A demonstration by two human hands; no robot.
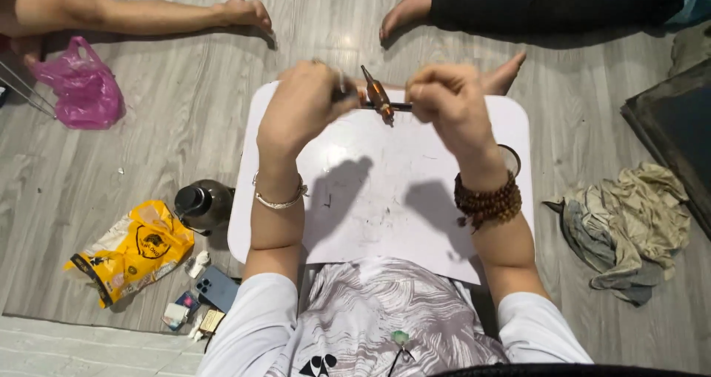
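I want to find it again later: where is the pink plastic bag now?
In the head view the pink bag lies on the floor at far left, beyond the yellow packet and below another person's bare leg.

- Shirt (370,310): white short sleeves; front printed with a grey and white swirling marble pattern; small black emblem low on the chest.
- Left hand (300,107): thin silver bangle (279,199) around the wrist.
- Right hand (448,99): bracelet (487,201) of brown wooden beads, wound in several rows around the wrist.
- Neck: dark cord carrying a small pale green pendant (401,338).
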